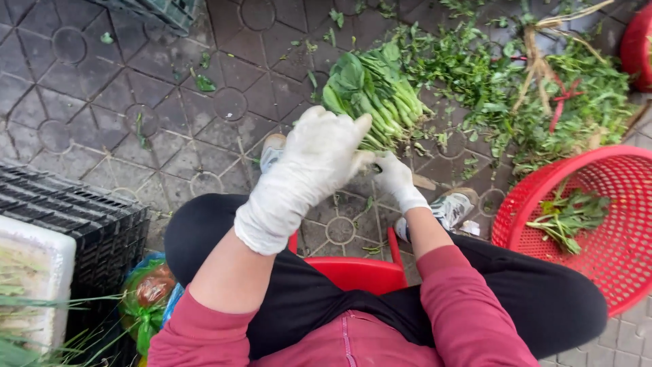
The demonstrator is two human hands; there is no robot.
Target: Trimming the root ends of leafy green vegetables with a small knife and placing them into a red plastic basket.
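Gloved hands gripped a bunch of leafy greens above the paving.

The left hand (319,153) closed around the bunch of greens (370,92) at its stems; the right hand (396,178), fingers curled, touched the stem ends just below, near the red basket (621,217).

Both white-gloved hands meet at the stem end of a bundle of leafy green vegetables (370,95): the left hand (319,160) grips the stems, the right hand (394,178) just beside it. A round red plastic basket (611,251) with a few greens sits on the grey paved floor (102,88), near a black plastic crate (75,217).
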